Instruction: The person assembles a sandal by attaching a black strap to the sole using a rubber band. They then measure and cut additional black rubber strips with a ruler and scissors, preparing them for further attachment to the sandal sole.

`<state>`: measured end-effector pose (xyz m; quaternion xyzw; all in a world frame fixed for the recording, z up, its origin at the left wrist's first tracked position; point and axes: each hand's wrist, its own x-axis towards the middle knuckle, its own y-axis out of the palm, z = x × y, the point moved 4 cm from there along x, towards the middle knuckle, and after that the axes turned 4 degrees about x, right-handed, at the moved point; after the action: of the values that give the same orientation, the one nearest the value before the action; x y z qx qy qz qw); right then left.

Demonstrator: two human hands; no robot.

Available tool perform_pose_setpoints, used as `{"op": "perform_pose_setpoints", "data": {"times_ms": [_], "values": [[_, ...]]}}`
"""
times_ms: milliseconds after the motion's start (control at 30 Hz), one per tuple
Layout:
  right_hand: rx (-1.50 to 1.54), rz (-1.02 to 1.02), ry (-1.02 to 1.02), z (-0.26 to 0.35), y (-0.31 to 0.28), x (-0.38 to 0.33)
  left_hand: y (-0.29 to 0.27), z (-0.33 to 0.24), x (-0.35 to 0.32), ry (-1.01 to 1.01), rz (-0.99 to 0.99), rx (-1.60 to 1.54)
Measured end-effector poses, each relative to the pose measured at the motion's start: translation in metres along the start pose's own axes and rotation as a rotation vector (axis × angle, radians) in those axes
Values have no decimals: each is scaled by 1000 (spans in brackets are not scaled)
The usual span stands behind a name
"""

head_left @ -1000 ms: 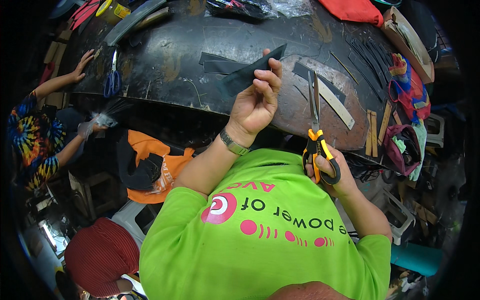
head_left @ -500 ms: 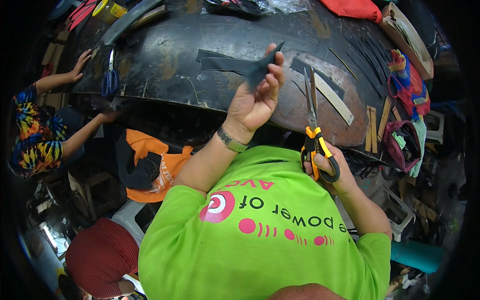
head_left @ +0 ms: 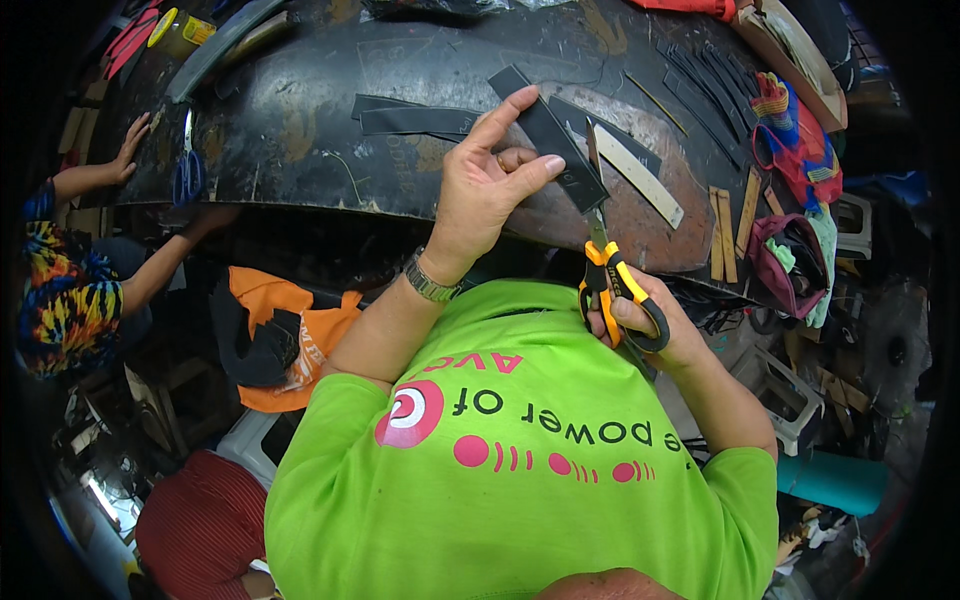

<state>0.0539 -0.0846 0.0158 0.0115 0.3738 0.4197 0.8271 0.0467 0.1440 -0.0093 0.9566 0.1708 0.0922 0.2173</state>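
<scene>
1. Left hand (head_left: 490, 185): raised over the dark worktable (head_left: 300, 130), fingers half curled, index finger and thumb pinching the near part of a black strip (head_left: 548, 135).
2. Black strip: slanted from far left to near right, lower end meeting the scissors (head_left: 605, 275).
3. Right hand (head_left: 655, 325): closed around the orange-and-black handles, blades pointing far, up along the strip.
4. Farther left on the table: more black strips (head_left: 415, 118) lying flat; a pale strip (head_left: 640, 178) just right of the blades.
5. Far left: another person's hand (head_left: 128, 150) resting on the table edge beside blue-handled scissors (head_left: 186, 170).
</scene>
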Motion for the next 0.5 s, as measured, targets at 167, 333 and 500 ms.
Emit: {"op": "perform_pose_setpoints", "data": {"times_ms": [167, 333, 500], "values": [[9, 21, 17, 2, -7, -3, 2, -3, 0, 37, -1, 13], [-52, 11, 28, 3, -14, -6, -4, -9, 2, 117, 32, 252], [-31, -7, 34, -1, -16, -6, -6, -9, 0, 25, 82, 401]]}}
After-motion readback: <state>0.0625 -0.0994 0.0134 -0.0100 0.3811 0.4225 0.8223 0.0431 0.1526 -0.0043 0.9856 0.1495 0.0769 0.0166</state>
